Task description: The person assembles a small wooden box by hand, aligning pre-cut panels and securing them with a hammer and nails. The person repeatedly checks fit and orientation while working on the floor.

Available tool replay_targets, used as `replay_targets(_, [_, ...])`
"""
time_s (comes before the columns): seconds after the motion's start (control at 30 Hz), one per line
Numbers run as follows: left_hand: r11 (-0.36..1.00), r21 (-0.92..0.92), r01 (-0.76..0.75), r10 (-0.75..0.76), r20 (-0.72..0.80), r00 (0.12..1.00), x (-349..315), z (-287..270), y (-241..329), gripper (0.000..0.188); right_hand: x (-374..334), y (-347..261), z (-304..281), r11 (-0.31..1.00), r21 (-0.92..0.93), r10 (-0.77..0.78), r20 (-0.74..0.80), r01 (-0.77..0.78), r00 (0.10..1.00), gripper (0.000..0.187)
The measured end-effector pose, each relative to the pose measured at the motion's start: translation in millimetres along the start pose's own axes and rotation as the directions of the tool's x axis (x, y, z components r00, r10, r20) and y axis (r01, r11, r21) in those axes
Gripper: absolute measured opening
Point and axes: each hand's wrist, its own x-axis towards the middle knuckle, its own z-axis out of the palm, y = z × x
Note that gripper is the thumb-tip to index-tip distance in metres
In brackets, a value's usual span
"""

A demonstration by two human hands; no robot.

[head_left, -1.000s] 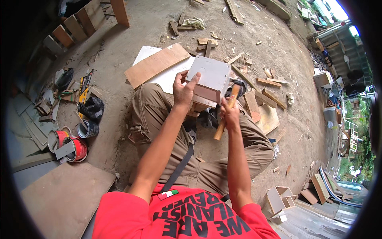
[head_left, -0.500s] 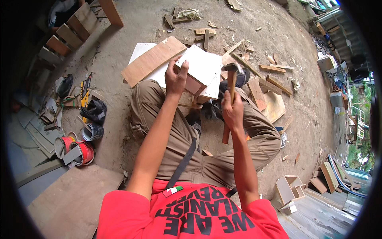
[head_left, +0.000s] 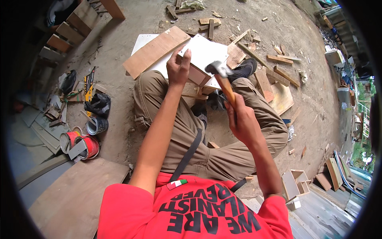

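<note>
Between my legs lies a box [head_left: 207,51] of wooden panels, white on top with a brown side facing me. My left hand [head_left: 178,68] grips the box's left edge, thumb up and fingers curled, partly hidden. A hammer [head_left: 226,86] with a wooden handle and metal head is in my right hand [head_left: 243,116], the fingers wrapped round the handle. The hammer's head overlaps the box's near right corner in view; I cannot tell whether it touches. A long plywood strip [head_left: 156,51] rests slantwise on a white panel [head_left: 144,40] left of the box.
Wood offcuts [head_left: 278,59] lie scattered on the dirt floor ahead and right. At left are red paint cans [head_left: 88,148], a black plastic bag [head_left: 98,104] and a yellow handsaw [head_left: 89,89]. A small compartmented wooden box [head_left: 295,184] stands at lower right. Another person [head_left: 59,12] is at upper left.
My right hand has come back and right, and the hammer has swung from upright to tilted left, its head now over the box's near corner. My left hand keeps its grip on the box.
</note>
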Motion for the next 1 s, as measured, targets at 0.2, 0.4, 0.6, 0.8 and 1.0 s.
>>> replay_targets(0.2, [0.996,-0.058,-0.061,0.062,0.019,0.998,-7,-11,-17,0.083,12,-31,-14,0.996,0.080,-0.031,-0.093,0.038,0.995,0.021])
replay_targets(0.4, [0.881,0.358,-0.310,0.223,0.265,0.938,-35,-16,-14,0.142,38,-33,-10,0.994,0.059,-0.079,-0.128,0.087,0.989,0.021])
replay_targets(0.6, [0.800,0.500,-0.332,0.226,0.261,0.938,-39,-9,-21,0.145,63,-22,1,0.982,-0.128,-0.125,0.116,0.140,0.985,0.016])
replay_targets(0.8, [0.773,0.534,-0.342,0.233,0.263,0.936,-39,-8,-22,0.138,83,-43,-2,0.968,-0.045,-0.248,-0.043,0.246,0.968,0.018])
replay_targets(1.0, [0.800,0.482,-0.356,0.261,0.254,0.931,-36,-6,-14,0.124,94,-28,10,0.965,-0.219,-0.117,0.122,0.142,0.986,0.018])
